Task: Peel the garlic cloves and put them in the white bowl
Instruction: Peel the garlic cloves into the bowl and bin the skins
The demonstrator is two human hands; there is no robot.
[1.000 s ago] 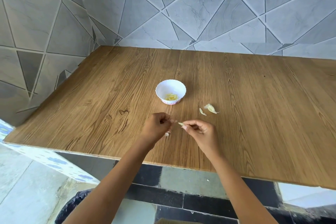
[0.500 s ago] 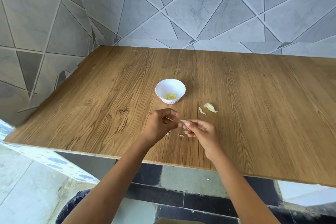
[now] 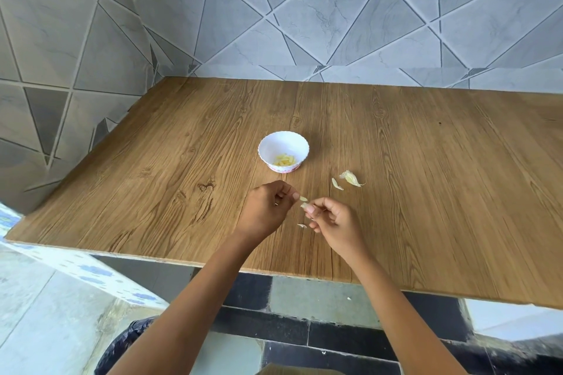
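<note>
You pinch the garlic clove [image 3: 304,206] in your right grip [image 3: 333,221], above the counter [image 3: 182,179] near its front edge, while your left grip [image 3: 268,210] pinches its loose skin [image 3: 303,198]. Beyond, the white bowl [image 3: 268,143] holds peeled cloves [image 3: 285,160]. Two more cloves [image 3: 352,179] lie to the bowl's right.

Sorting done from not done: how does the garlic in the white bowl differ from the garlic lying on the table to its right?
The bowl garlic looks yellow and bare; the table garlic is paler, with wispy skin. The bowl garlic is a heap of several pieces; the table garlic is two separate pieces on bare wood. Both lie loose, unheld.
</note>
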